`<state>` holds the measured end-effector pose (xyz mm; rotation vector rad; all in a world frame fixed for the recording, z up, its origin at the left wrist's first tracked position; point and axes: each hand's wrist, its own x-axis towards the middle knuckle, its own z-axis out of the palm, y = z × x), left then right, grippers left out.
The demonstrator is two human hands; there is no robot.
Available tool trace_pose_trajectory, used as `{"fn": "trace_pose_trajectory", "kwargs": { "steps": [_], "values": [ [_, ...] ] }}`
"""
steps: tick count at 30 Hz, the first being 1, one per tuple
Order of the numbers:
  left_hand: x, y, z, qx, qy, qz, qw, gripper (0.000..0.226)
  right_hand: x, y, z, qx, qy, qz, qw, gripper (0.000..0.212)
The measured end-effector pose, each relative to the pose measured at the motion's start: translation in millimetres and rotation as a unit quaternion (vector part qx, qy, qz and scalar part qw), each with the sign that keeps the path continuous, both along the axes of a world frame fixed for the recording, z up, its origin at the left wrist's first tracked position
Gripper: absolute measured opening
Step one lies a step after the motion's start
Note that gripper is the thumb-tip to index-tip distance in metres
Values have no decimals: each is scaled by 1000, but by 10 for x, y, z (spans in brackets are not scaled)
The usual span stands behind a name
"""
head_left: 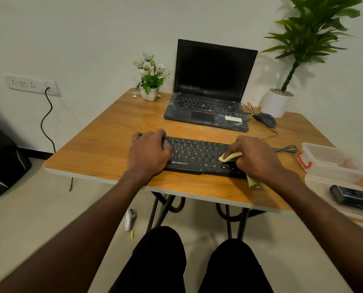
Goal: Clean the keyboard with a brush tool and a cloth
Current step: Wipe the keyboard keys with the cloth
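keyboard (pixel 197 154): black, flat on the table (pixel 104 132), centre of view, near the front edge. Long axis runs 9-to-3 o'clock, right end tipped slightly toward the person.
left hand (pixel 150 153): palm down over the keyboard's 9 o'clock end, fingers curled over the far-left corner. Looks like it pins the board; hard grip vs. plain rest, cannot tell.
right hand (pixel 254 157): on the 3 o'clock end, fingers bunched and clamped on the cloth.
cloth (pixel 230 156): pale yellow wad, one tip sticks out toward 9 o'clock and touches the keys near the lower-right rows. A loose tail hangs below the hand past the keyboard's front edge.
brush tool: not identifiable anywhere in view.
step (judgement): cloth-wiping phase, right-hand block of keys.
key relation: unwiped keys lie at 9 o'clock from the cloth tip, along the long axis. Right hand is the working hand and already touching; left is just the anchor.
next move (judgement): stroke toward 9 o'clock, row by row, stopping short of the left hand.
risk (judgement): board may skid if the left hand lifts; the hanging tail could snag on the front edge.
nearby: laptop (pixel 208 89) at 12 o'clock, well apart; mouse (pixel 265 120) at 1 o'clock.
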<state>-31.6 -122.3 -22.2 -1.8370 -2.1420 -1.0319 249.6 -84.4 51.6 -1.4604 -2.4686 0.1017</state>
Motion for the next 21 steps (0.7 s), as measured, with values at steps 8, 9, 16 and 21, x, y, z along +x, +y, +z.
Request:
{"fn": "trace_pose_trajectory", "kwargs": {
  "steps": [8, 9, 16, 21],
  "values": [
    [26, -21, 12, -6, 5, 1, 1000, 24, -24, 2, -3, -11, 74, -38, 996, 36],
    [29, -22, 17, -10, 5, 2, 1000, 25, -65, -5, -10, -7, 79, -31, 996, 36],
    [35, -26, 23, -16, 12, 2, 1000, 24, -107, -78, -62, 21, 13, 26, 999, 37],
    [26, -17, 5, -18, 13, 9, 1000, 23, 234, -26, 7, 6, -11, -41, 999, 33]
  ]
}}
